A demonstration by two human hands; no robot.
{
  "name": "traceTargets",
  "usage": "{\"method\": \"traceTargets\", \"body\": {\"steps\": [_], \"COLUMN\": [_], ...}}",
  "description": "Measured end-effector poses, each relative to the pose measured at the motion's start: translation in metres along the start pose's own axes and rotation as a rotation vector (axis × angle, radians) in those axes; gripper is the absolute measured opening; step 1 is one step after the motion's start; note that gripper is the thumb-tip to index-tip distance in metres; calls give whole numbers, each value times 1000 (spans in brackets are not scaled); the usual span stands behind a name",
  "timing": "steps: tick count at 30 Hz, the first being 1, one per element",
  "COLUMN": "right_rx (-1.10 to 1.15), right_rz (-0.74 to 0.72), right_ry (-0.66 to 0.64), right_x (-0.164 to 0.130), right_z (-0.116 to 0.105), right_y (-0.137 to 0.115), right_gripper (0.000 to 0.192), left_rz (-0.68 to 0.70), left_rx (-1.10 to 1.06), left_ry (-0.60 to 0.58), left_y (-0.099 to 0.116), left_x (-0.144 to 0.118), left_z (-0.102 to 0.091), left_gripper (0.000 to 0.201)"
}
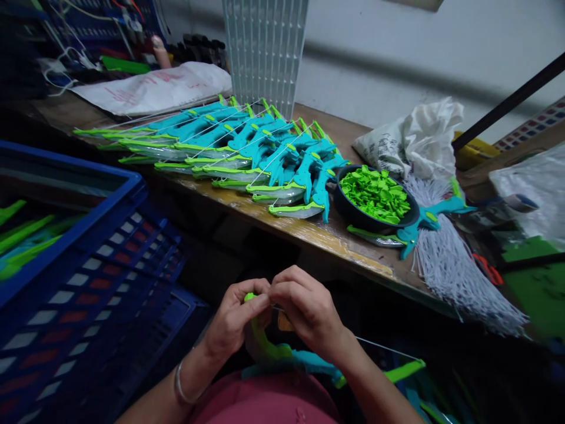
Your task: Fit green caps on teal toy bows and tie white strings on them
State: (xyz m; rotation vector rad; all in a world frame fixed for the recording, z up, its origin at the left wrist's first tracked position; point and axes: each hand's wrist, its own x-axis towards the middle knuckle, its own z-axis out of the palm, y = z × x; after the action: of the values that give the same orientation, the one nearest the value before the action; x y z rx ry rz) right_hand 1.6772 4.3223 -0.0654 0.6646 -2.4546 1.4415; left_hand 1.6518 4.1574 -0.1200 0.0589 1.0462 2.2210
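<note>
A toy bow (304, 360) in green and turquoise lies across my lap, against the pink shirt. My left hand (241, 315) is closed round the bow's green tip, thumb on top. Right beside it my right hand (304, 300) is closed in a pinch, its fingertips meeting those of the left. A white string (384, 349) runs from the bow's far green end up to my right hand. The exact hold on the string is hidden by the fingers.
Several similar bows (265, 141) lie overlapped on the workbench (353, 259). A dark bowl (375, 222) of small green parts stands beside them, near a bundle of white strings (454, 271) and a white sack (406, 138). A blue crate (88, 294) is at left.
</note>
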Motion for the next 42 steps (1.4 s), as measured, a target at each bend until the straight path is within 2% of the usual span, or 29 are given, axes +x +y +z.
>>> {"method": "traceTargets", "body": {"steps": [2,5,7,12,18,21,26,30,33,37,40,42], "right_rx": [33,122,110,-99,-359,-429,-368,-286,-295,-266,-339,-442], "right_rz": [91,303,343,91,-122,-121,-54,17,37,39,-21,-15], "right_ry": [-5,43,66,115,224,270,305,256,188,89,-3,-62], "right_x": [2,1,1,-1,-10,-13,-13,-13,-9,-5,-6,-5], "right_z": [-1,0,2,10,31,37,37,34,31,24,14,4], "right_y": [-3,-9,-13,-15,-4,-1,-4,-9,-8,-3,-6,-5], "right_gripper": [11,2,4,9,14,13,13,11,21,5,9,13], "left_rz": [16,52,81,88,51,11,-16,-14,-41,-39,-20,-66], "left_rx": [21,88,148,135,55,79,110,77,41,52,88,141], "left_ry": [57,138,135,26,45,117,170,150,134,159,184,181], "left_y": [1,-1,-1,-1,-1,1,4,3,3,5,2,-3], "left_x": [-2,-7,-9,-13,-13,-11,-9,-12,-10,-4,-4,4], "left_z": [2,4,3,-4,-6,-7,-9,-9,-11,-11,-2,0], "left_gripper": [32,34,33,28,34,37,42,40,40,43,46,46]}}
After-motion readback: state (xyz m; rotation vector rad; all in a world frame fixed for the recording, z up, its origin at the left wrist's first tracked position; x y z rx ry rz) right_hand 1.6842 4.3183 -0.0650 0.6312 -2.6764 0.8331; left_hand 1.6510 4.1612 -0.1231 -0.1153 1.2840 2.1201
